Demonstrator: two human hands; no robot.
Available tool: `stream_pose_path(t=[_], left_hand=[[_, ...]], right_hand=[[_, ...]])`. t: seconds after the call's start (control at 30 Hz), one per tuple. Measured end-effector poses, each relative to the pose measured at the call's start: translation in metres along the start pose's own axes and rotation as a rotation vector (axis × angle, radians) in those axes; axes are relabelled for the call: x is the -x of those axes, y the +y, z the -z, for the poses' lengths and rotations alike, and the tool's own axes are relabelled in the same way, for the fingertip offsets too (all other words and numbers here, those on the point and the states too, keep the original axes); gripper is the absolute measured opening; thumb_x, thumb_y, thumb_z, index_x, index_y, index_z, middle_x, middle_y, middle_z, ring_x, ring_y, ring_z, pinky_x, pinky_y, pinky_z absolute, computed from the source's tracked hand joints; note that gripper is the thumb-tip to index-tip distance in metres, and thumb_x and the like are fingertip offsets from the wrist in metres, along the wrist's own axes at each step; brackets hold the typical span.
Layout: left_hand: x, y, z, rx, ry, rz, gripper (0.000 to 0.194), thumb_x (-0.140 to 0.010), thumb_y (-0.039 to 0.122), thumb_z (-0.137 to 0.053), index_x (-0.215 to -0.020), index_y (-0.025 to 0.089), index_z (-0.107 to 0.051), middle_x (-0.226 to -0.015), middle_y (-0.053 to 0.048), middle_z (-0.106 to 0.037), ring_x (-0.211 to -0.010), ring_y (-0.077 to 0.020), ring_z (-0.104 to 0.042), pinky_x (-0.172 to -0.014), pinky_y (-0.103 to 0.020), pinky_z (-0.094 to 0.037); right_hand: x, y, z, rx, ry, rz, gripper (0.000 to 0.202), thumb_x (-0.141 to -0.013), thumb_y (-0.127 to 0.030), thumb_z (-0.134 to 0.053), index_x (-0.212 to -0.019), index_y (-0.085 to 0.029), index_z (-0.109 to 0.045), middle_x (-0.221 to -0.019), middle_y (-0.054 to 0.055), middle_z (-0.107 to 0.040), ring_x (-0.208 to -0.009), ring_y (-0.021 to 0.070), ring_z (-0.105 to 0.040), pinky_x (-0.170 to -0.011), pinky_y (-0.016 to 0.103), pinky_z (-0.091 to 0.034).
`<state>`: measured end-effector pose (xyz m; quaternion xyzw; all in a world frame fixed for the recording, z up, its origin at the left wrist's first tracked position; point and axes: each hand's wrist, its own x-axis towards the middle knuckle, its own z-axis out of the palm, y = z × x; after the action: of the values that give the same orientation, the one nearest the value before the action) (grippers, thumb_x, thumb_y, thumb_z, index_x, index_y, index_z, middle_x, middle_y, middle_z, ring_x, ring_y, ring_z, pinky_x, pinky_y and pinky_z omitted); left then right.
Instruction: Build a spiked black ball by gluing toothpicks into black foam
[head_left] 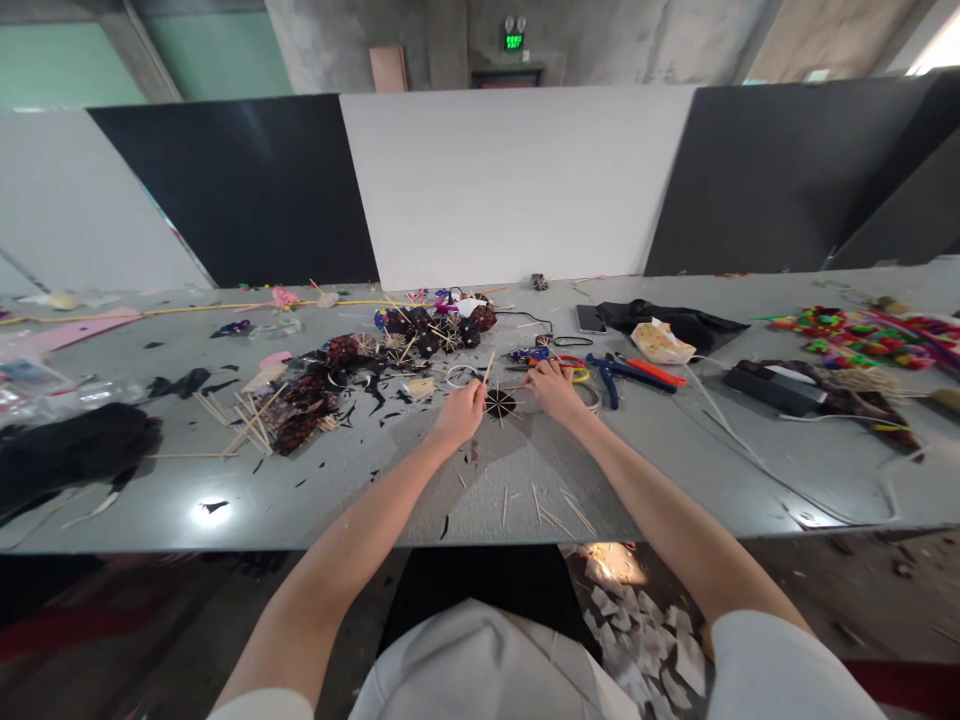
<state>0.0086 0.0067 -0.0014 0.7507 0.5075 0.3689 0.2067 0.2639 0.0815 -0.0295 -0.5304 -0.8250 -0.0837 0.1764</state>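
Note:
My left hand (463,410) is closed round a thin wooden stick (490,367) that points up past the fingers. Just right of it, on the grey table, lies a round black piece (499,404) with thin sticks radiating across it like spokes. My right hand (553,390) is at the far right side of this piece, its fingers bent together and pointing down. A stick seems to run to those fingertips, but what they hold is too small to make out. A white ring (463,376) lies behind my left hand.
Blue-handled pliers (604,378) and an orange-and-blue tool (651,372) lie right of my hands. Dark patterned bundles (304,405) and loose sticks (251,425) are left. A phone (591,319), a black box (775,387) and a white cable (739,455) lie right.

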Motion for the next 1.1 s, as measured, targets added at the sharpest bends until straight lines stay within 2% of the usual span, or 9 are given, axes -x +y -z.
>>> stream_pose_path(t=[0.17,0.33,0.53,0.67,0.73,0.8,0.93,1.0,1.1], left_hand=[[0.0,-0.001,0.0,-0.001,-0.01,0.005,0.038,-0.111,0.04,-0.034,-0.086,0.023,-0.056,-0.078,-0.005,-0.072,-0.068,-0.0198,-0.065,-0.07,-0.03,-0.044],[-0.001,-0.002,-0.001,-0.006,-0.004,0.021,0.035,-0.111,0.039,-0.035,-0.089,0.023,-0.058,-0.079,-0.005,-0.072,-0.07,-0.0206,-0.067,-0.071,-0.031,-0.045],[-0.001,-0.005,-0.003,0.055,0.017,0.026,0.03,-0.111,0.035,-0.034,-0.104,0.022,-0.06,-0.079,-0.005,-0.073,-0.071,-0.0208,-0.068,-0.073,-0.031,-0.047],[-0.001,-0.004,-0.004,0.071,0.044,0.051,0.028,-0.111,0.035,-0.035,-0.107,0.023,-0.06,-0.078,-0.005,-0.073,-0.07,-0.0212,-0.068,-0.072,-0.032,-0.047],[-0.002,-0.004,-0.006,0.097,0.062,0.07,0.029,-0.112,0.036,-0.034,-0.107,0.022,-0.06,-0.077,-0.005,-0.072,-0.069,-0.0215,-0.068,-0.071,-0.032,-0.047],[-0.002,-0.006,-0.007,0.14,0.098,0.081,0.031,-0.112,0.038,-0.033,-0.106,0.022,-0.06,-0.077,-0.005,-0.072,-0.07,-0.021,-0.068,-0.07,-0.032,-0.048],[-0.005,-0.014,-0.009,0.238,0.2,0.138,0.035,-0.112,0.043,-0.03,-0.106,0.022,-0.058,-0.077,-0.005,-0.071,-0.066,-0.0185,-0.066,-0.066,-0.03,-0.046],[-0.007,-0.019,-0.009,0.28,0.233,0.168,0.038,-0.112,0.047,-0.028,-0.105,0.022,-0.057,-0.076,-0.004,-0.07,-0.063,-0.0175,-0.064,-0.063,-0.029,-0.045],[-0.01,-0.025,-0.008,0.371,0.309,0.216,0.045,-0.111,0.055,-0.029,-0.102,0.021,-0.056,-0.074,-0.004,-0.068,-0.06,-0.0171,-0.062,-0.06,-0.028,-0.045]], right_hand=[[0.001,-0.004,0.003,0.024,0.031,0.043,0.029,-0.104,-0.027,-0.042,-0.109,-0.021,-0.07,-0.124,0.019,-0.063,-0.118,0.0366,-0.047,-0.1,0.052,-0.03],[-0.001,-0.004,0.006,-0.133,0.088,-0.035,0.025,-0.105,-0.025,-0.04,-0.113,-0.019,-0.063,-0.108,0.017,-0.07,-0.108,0.0329,-0.058,-0.102,0.048,-0.035],[0.003,-0.014,0.012,-0.447,0.093,0.004,0.036,-0.101,-0.025,-0.044,-0.134,-0.016,-0.054,-0.1,0.011,-0.072,-0.088,0.0257,-0.065,-0.081,0.035,-0.047],[0.007,-0.026,0.025,-0.496,0.042,0.191,0.028,-0.097,-0.019,-0.043,-0.11,-0.02,-0.068,-0.103,0.011,-0.073,-0.099,0.0247,-0.067,-0.091,0.035,-0.049],[0.006,-0.03,0.032,-0.506,0.033,0.223,0.026,-0.096,-0.019,-0.044,-0.1,-0.021,-0.07,-0.103,0.01,-0.074,-0.101,0.0242,-0.067,-0.093,0.036,-0.049],[0.001,-0.032,0.036,-0.516,0.044,0.206,0.027,-0.096,-0.02,-0.045,-0.102,-0.022,-0.071,-0.104,0.008,-0.075,-0.099,0.023,-0.068,-0.092,0.035,-0.05],[-0.023,-0.032,0.034,-0.448,0.068,0.179,0.03,-0.098,-0.019,-0.043,-0.106,-0.021,-0.072,-0.107,0.009,-0.075,-0.101,0.0231,-0.068,-0.093,0.034,-0.049],[-0.041,-0.031,0.028,-0.367,0.015,0.166,0.032,-0.099,-0.017,-0.042,-0.109,-0.019,-0.073,-0.109,0.011,-0.075,-0.103,0.0236,-0.067,-0.096,0.035,-0.047],[-0.069,-0.031,0.02,-0.085,-0.016,0.045,0.038,-0.097,-0.018,-0.048,-0.128,-0.015,-0.07,-0.123,0.019,-0.069,-0.116,0.0312,-0.059,-0.103,0.043,-0.041]])
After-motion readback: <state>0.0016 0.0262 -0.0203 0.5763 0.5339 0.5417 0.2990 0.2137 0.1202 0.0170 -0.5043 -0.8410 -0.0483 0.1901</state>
